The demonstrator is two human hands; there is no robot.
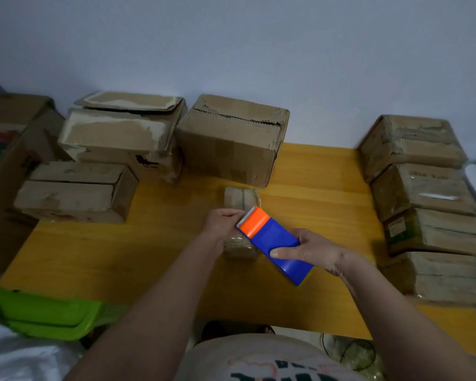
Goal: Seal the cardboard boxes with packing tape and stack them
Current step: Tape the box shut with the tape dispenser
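At the near edge of a yellow wooden table point(154, 270), a person works over a small cardboard box point(241, 198) lying at the middle of the tabletop. The right hand point(311, 250) is wrapped around the blue body of a tape dispenser point(275, 243), thumb across its top, the orange toothed end angled toward the box. The left hand point(221, 225) rests on the small box with fingers curled at the dispenser's cutter, apparently pinching the tape's free end, though the tape itself is too faint to make out.

The small box looks light and stiff enough to slide under a pull, so it likely needs a palm pressing its top while the tape is drawn along the seam; afterwards it is best lifted by its two long sides.

A green plastic lid point(47, 312) lies at the near left. On the right, a stack of taped boxes point(423, 204) rises along the table's edge, worn and creased. On the left sits a flat box point(72, 191), and beyond it a larger box with torn flaps point(116, 133). At the far middle, against the pale wall point(259, 50), stands a big dented carton point(231, 138), its top seam still gaping; bulkier cartons like these probably want both hands under the bottom corners.
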